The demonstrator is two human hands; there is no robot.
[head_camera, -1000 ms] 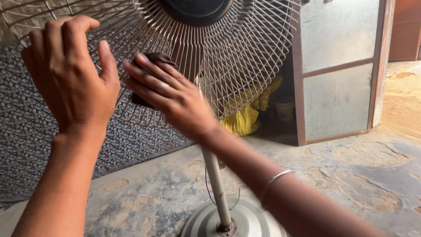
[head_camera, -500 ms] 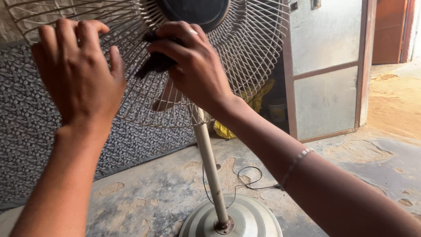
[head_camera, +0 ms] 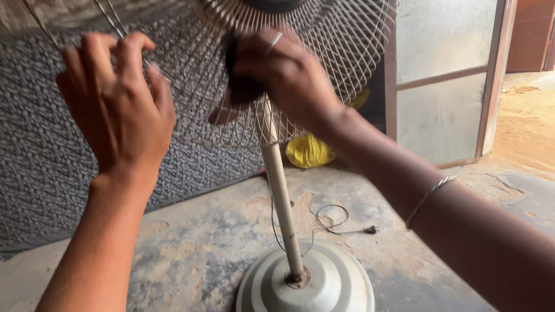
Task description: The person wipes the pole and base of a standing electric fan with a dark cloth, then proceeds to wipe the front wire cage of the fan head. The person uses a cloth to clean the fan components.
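The left hand, fingers spread, braces the fan grille while the right hand pinches a dark cloth against it; wiping along the wires should work best.

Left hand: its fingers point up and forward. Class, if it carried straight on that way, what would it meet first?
Most likely the wire fan guard. The left hand already has its fingertips at or against the wires, though exact depth is unclear.
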